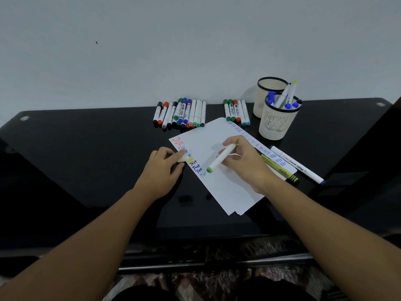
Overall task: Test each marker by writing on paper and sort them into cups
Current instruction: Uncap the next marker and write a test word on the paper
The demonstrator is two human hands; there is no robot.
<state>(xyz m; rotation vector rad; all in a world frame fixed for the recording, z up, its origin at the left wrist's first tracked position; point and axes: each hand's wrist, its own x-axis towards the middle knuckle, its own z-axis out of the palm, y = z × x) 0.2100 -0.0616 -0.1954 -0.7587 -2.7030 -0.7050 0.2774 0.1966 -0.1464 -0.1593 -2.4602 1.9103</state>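
Note:
A stack of white paper (pixel 225 187) lies tilted on the black table, with "Test" written down its left edge in red, blue and black. My right hand (pixel 245 161) grips a white marker (pixel 221 158) whose green end points down-left and hovers at the paper near the written words. My left hand (pixel 162 168) rests on the paper's left edge and pinches a small white cap with a yellow end (pixel 186 159). Two beige cups stand at the back right: the near cup (pixel 275 124) holds several markers, the far cup (pixel 263 94) looks empty.
A row of several markers (pixel 180 115) lies at the back, with a smaller group (pixel 236 112) to its right. A white pen (pixel 297 165) and a yellow-green marker (pixel 278 168) lie right of the paper. The wall rises close behind the table.

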